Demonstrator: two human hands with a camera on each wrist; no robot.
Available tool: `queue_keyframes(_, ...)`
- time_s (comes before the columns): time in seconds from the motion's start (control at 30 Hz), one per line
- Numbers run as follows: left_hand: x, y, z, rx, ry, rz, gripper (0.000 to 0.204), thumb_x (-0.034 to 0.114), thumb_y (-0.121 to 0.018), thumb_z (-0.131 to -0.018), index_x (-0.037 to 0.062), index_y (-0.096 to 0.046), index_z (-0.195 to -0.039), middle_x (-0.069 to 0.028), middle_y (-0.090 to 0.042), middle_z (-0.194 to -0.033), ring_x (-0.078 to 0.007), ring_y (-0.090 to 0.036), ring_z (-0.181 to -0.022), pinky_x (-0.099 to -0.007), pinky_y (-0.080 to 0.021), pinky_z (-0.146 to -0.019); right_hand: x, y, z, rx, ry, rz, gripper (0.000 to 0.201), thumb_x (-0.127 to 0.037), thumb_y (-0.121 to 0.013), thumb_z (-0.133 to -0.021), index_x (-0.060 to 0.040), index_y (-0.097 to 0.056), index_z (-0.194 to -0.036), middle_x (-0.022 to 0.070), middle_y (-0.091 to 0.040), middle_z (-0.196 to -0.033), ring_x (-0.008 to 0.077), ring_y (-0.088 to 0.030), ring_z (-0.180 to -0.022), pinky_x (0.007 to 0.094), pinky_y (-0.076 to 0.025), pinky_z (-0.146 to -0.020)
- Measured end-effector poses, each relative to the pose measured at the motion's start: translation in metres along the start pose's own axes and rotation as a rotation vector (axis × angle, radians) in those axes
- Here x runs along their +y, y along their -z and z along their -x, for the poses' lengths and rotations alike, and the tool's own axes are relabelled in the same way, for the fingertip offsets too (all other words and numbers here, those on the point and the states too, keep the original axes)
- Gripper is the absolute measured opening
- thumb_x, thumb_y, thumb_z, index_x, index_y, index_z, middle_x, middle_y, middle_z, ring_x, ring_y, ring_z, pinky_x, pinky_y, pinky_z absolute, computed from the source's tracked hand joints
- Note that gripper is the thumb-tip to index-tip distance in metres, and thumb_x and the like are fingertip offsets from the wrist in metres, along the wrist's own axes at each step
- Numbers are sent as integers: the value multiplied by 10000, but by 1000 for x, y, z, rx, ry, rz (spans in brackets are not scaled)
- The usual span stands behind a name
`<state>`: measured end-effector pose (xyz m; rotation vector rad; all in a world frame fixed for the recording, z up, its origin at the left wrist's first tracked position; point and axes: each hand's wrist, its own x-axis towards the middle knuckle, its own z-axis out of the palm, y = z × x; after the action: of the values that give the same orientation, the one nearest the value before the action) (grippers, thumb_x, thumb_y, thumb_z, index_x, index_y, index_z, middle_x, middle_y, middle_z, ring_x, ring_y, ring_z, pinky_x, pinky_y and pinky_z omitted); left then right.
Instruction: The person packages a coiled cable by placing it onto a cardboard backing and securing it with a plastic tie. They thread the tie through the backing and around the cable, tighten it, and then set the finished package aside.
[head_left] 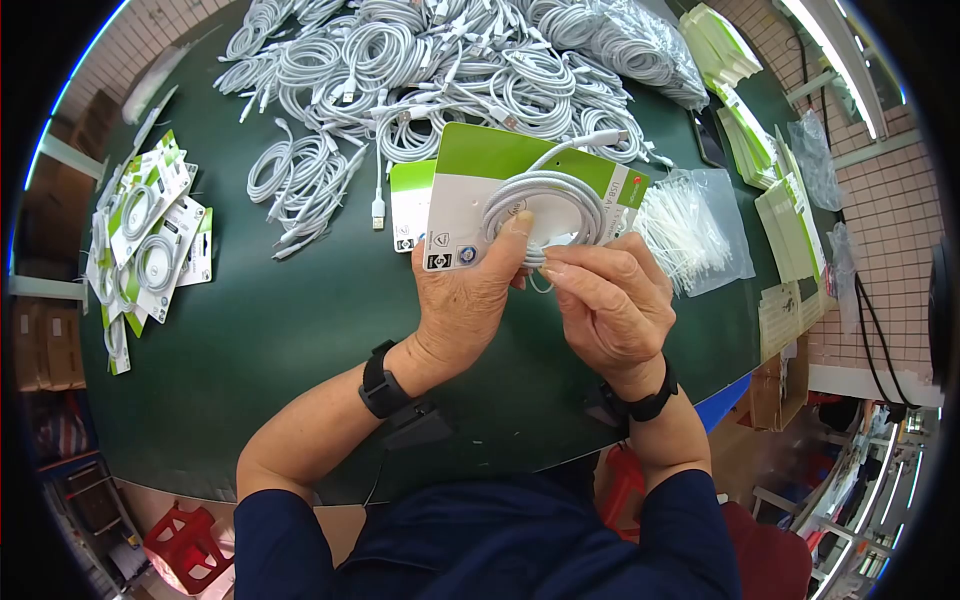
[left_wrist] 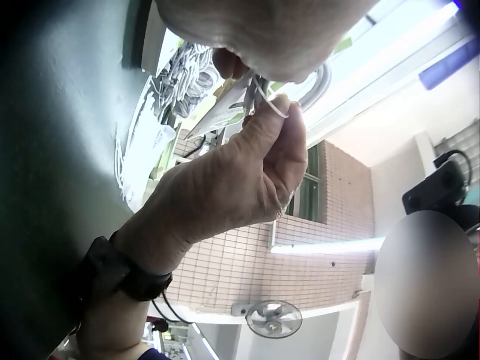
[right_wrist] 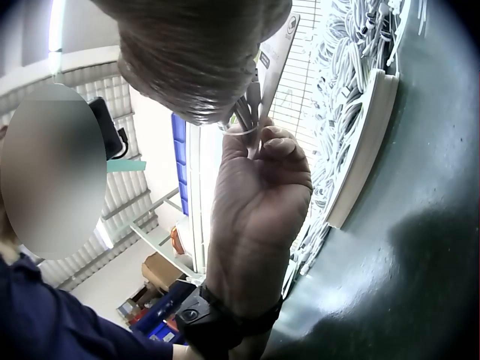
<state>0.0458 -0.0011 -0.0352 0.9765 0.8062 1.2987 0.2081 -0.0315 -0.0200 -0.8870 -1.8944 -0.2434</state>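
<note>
A green and white card is held up over the table, with a coiled grey-white cable lying against its face. My left hand grips card and coil together, thumb pressed on the coil's lower left. At the coil's lower edge my right hand pinches a thin white tie between thumb and fingertips. The tie forms a small loop below the coil. In the right wrist view the right hand is close under the other hand.
Many coiled cables are heaped at the back of the green table. Carded cables lie in a pile at the left. White ties spill from a bag at the right, near stacks of cards. Another card lies behind the held one.
</note>
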Motion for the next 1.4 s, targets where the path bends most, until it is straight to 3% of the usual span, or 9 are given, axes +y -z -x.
queue_keyframes(0.37, -27, 18, -1, -159, -360, -466, 284, 22, -690, -940, 133, -757, -1192, 3, -671, -877, -120, -661, -686, -252, -526, -592, -8, -4, -2, -122, -102, 29, 332, 69, -777, -738, -60, -712, -1037, 63, -769, -979, 220, -700, -651, 331, -527, -529)
queue_keyframes(0.7, -23, 14, 1, -132, -281, -329, 202, 36, -687, -974, 115, -760, -1145, -6, -686, -887, -107, -660, -690, -247, -525, -596, -14, 2, -4, -226, -80, 88, 266, -18, -783, -805, -49, -712, -1059, 78, -762, -1019, 221, -714, -671, 337, -544, -552)
queue_keyframes(0.8, -16, 10, 3, -127, -87, -135, 235, 30, -691, -959, 126, -760, -1163, -8, -701, -905, -110, -670, -697, -242, -532, -605, -15, 2, -4, -194, -84, 99, 230, -12, -780, -804, -37, -730, -1027, 79, -757, -1017, 225, -718, -682, 337, -550, -561)
queue_keyframes(0.9, -23, 19, 1, -206, -479, -598, 258, 31, -690, -955, 137, -761, -1180, -7, -711, -915, -114, -679, -699, -242, -538, -607, -20, 5, -7, -195, -126, 133, 225, 19, -785, -793, -18, -744, -1010, 102, -755, -1022, 249, -733, -719, 347, -574, -599)
queue_keyframes(1.1, -22, 17, 0, -183, -219, -295, 308, 22, -694, -930, 138, -760, -1208, -6, -714, -922, -119, -684, -714, -251, -540, -613, -26, 3, -13, -215, -215, 86, 272, 68, -800, -780, -1, -748, -1038, 145, -760, -1043, 291, -764, -792, 357, -619, -681)
queue_keyframes(1.2, -27, 24, -5, -218, -392, -544, 316, 20, -683, -940, 133, -753, -1226, -2, -713, -925, -121, -675, -698, -244, -518, -586, -16, 1, -14, -151, -137, 10, 276, 65, -805, -791, -11, -746, -1049, 145, -760, -1039, 291, -766, -801, 350, -624, -689)
queue_keyframes(1.27, -25, 24, -9, -177, -360, -390, 249, 38, -694, -960, 97, -749, -1196, -3, -713, -896, -109, -653, -655, -241, -497, -558, -11, 2, -15, -85, -57, -38, 254, 53, -803, -805, -22, -742, -1041, 137, -759, -1045, 280, -764, -798, 340, -622, -675)
queue_keyframes(1.33, -11, 17, -12, -124, -228, -201, 187, 63, -711, -973, 64, -743, -1158, -6, -711, -865, -95, -632, -621, -240, -483, -537, -2, 15, -14, 35, -7, -41, 249, 80, -785, -816, -29, -728, -1032, 156, -764, -1014, 291, -767, -816, 346, -620, -665)
queue_keyframes(1.4, 13, 4, -11, -50, 2, 23, 146, 95, -732, -979, 33, -734, -1112, -11, -707, -833, -79, -612, -594, -241, -474, -524, 15, 27, -8, 248, -117, 122, 197, 125, -712, -856, -12, -690, -996, 153, -740, -928, 249, -714, -738, 307, -589, -661)
